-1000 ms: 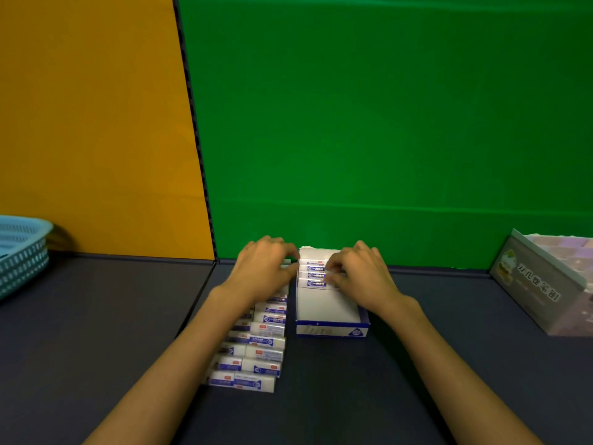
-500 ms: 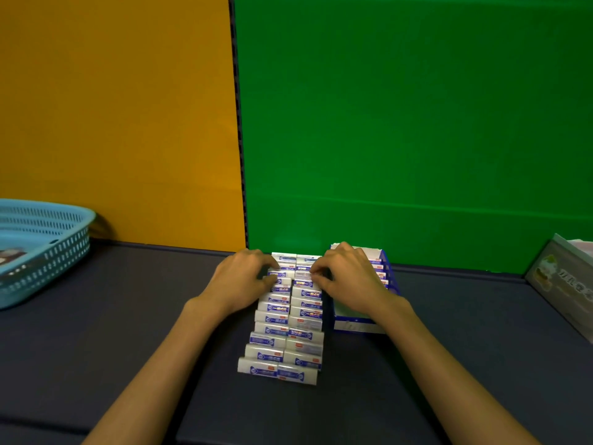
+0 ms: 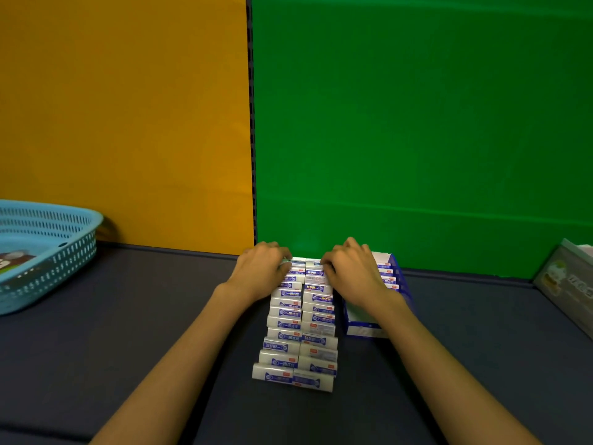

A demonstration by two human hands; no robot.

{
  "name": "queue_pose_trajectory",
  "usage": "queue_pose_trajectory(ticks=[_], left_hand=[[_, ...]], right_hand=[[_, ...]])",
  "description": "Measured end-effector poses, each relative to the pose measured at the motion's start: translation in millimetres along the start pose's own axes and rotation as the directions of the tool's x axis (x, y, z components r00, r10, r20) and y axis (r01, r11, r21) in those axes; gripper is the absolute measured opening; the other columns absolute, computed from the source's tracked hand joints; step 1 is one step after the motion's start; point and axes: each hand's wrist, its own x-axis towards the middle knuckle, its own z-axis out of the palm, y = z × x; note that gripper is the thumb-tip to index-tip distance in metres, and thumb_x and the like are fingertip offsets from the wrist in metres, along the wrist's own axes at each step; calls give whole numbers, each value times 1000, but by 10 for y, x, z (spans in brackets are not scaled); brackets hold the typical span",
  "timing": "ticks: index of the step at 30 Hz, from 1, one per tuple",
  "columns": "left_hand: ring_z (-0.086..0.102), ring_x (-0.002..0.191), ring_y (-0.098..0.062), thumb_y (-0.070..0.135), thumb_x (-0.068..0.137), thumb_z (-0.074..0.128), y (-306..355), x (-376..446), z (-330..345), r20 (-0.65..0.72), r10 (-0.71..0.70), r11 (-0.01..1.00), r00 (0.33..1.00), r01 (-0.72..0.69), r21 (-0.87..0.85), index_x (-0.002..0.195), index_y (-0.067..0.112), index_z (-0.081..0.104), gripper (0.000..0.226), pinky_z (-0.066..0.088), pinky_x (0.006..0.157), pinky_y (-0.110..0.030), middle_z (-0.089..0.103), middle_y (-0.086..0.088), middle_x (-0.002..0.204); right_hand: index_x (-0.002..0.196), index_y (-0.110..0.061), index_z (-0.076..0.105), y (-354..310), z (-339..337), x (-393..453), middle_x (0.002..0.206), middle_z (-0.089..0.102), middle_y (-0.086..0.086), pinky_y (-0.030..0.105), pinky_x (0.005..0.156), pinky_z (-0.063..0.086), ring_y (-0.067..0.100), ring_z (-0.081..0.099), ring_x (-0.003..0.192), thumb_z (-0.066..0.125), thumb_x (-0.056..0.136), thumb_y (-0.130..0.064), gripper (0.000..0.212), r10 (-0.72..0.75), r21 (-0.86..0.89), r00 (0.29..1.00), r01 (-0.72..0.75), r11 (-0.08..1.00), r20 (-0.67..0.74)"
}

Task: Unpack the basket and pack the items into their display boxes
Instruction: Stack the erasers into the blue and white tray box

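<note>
Two side-by-side rows of small white-and-blue packets [image 3: 300,329] lie on the dark table, overlapping like shingles. My left hand [image 3: 261,271] grips the far end of the left row with curled fingers. My right hand [image 3: 351,271] grips the far end of the right row the same way. Just right of the rows stands a blue-and-white display box [image 3: 362,329] with several packets stacked at its far end; my right wrist hides part of it.
A light blue plastic basket [image 3: 64,252] with something printed inside sits at the far left. A grey-pink carton [image 3: 568,284] stands at the right edge. Orange and green backdrop panels close off the table behind.
Both hands left the display box and moved left onto the far end of the packet rows. The view swung left, bringing more of the basket in.
</note>
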Motion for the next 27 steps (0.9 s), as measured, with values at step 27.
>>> queue_pose_trajectory(ticks=[27], left_hand=[[65,93,-20,15,93,64,-116,247,124,216,-122,892,969,203,-405,120,4,67,30,53,82,-30,70,-6,101]], right_hand=[[133,-24,58,129,101,259,117,56,1,38,83,23,22,31,115,60,94,-28,40,67,108,968,-96,990,240]])
